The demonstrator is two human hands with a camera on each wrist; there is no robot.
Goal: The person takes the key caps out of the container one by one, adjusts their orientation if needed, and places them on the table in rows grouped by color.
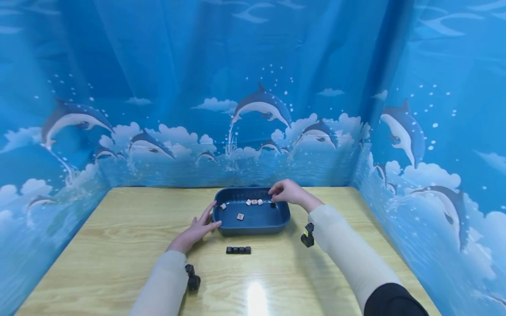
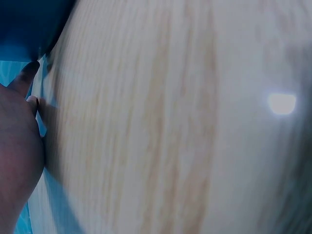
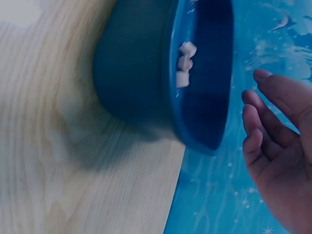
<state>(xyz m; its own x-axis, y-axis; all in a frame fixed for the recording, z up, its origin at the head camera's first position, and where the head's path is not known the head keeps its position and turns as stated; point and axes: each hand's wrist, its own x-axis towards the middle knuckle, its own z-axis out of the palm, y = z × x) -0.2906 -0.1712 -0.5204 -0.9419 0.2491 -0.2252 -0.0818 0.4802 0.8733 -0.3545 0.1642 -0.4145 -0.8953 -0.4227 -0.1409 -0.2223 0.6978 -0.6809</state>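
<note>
A dark blue tray (image 1: pixel 253 230) with raised walls stands on the table. Several small pale cubes (image 1: pixel 240 217) lie inside it, three of them in a row by the back wall. My left hand (image 1: pixel 194 232) touches the tray's left end, its thumb and fingers spread and fairly straight. Over the tray's right end hovers my right hand (image 1: pixel 291 193), fingers loosely bent. A small black cube (image 1: pixel 272 205) shows just below those fingertips. In the right wrist view nothing appears between the right hand's fingers (image 3: pixel 265 122). Part of the tray's outer wall (image 2: pixel 29 29) shows in the left wrist view.
In front of the tray, several black cubes (image 1: pixel 238 250) form a straight row on the light wooden table (image 1: pixel 138 228). A blue curtain (image 1: pixel 178 109) printed with dolphins encloses the table's back and sides. A bright reflection falls on the table near its front.
</note>
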